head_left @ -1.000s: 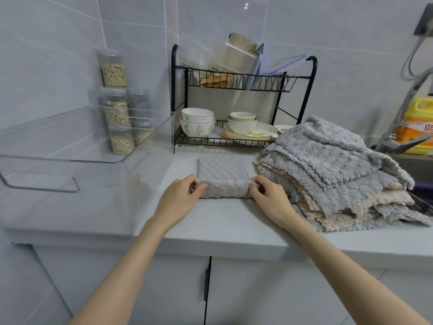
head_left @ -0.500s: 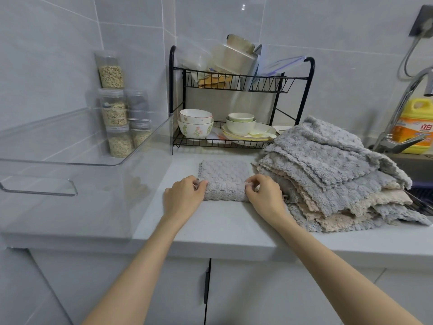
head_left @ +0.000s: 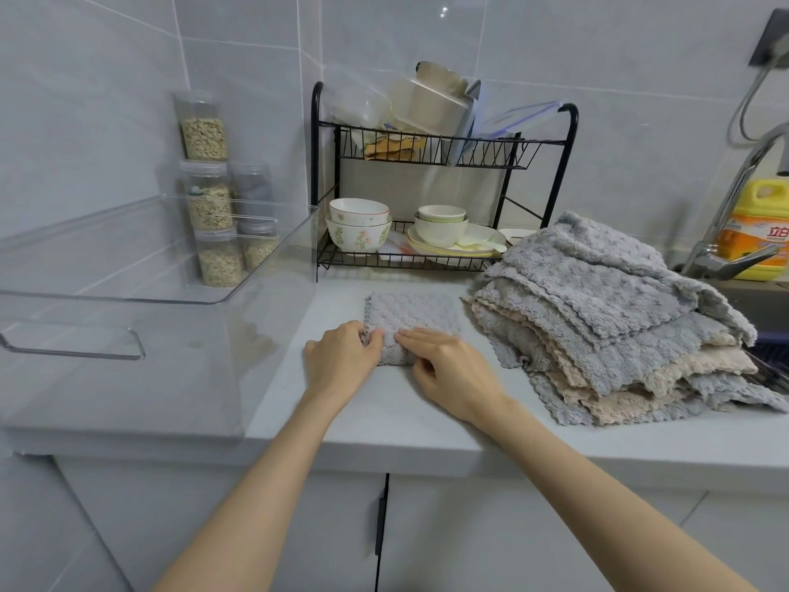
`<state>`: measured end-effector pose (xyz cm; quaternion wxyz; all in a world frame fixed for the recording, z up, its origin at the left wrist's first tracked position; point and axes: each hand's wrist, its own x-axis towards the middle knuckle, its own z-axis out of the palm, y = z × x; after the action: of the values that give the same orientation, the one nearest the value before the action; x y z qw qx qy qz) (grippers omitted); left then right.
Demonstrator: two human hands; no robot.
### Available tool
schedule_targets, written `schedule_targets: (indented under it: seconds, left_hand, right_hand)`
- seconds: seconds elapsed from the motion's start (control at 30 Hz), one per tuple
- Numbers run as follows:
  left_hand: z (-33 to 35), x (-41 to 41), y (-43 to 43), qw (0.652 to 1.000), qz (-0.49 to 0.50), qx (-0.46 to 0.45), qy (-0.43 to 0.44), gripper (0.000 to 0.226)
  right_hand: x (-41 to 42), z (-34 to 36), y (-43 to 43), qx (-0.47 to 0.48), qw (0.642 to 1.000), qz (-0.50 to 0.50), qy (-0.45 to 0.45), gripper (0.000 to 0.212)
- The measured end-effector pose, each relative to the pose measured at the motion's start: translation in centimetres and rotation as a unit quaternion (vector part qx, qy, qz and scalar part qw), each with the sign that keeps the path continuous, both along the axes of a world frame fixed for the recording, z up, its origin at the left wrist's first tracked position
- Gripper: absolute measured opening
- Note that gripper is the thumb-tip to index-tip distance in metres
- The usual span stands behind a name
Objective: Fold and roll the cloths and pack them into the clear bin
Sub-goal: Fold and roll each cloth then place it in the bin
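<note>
Right hand (head_left: 454, 373) slid left, grey cloth (head_left: 412, 320) folded, near edge bunched

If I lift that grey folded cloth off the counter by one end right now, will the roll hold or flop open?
Probably flops: the grey folded cloth looks soft and plush, with only its near edge curled under the left hand and right hand. Likely light, like the limp ones in the cloth pile. Its nubby pile should grip well, not slip.

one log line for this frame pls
left hand: grip on grey cloth | right hand: rolling near edge | clear bin: empty
</note>
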<state>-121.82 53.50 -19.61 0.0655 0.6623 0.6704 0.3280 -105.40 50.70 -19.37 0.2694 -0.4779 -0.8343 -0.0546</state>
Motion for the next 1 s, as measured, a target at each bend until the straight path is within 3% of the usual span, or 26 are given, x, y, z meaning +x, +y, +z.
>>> schedule_targets:
  seconds: [0.23, 0.37, 0.5, 0.63, 0.73, 0.93, 1.0]
  left_hand:
    - [0.0, 0.2, -0.1, 0.998, 0.032, 0.003, 0.051, 0.037]
    - [0.1, -0.2, -0.3, 0.996, 0.042, 0.053, 0.054, 0.033]
    - [0.0, -0.6, -0.6, 0.971, -0.115, 0.192, 0.086, 0.010]
    - [-0.3, -1.7, -0.8, 0.976, -0.195, 0.094, 0.026, 0.026]
    - [-0.7, -2.5, -0.5, 0.977, -0.204, 0.051, 0.038, 0.036]
    - [-0.5, -2.5, -0.2, 0.983, -0.174, 0.022, -0.055, 0.014]
    - [-0.6, -2.6, -0.4, 0.984, -0.163, 0.012, -0.075, 0.025]
  right_hand:
    - [2.0, 0.2, -0.4, -0.048, 0.998, -0.022, -0.020, 0.042]
    - [3.9, 0.3, -0.6, -0.069, 0.997, -0.034, -0.026, 0.044]
    - [4.5, 0.3, -0.7, -0.095, 0.995, -0.019, 0.007, 0.043]
    - [4.5, 0.3, -0.3, -0.143, 0.989, -0.017, 0.046, 0.048]
    - [4.3, 0.4, 0.0, -0.146, 0.987, -0.031, 0.057, 0.048]
    - [4.3, 0.6, -0.1, -0.152, 0.969, -0.063, 0.182, 0.025]
    - [4.7, 0.8, -0.3, -0.163, 0.960, -0.072, 0.216, 0.021]
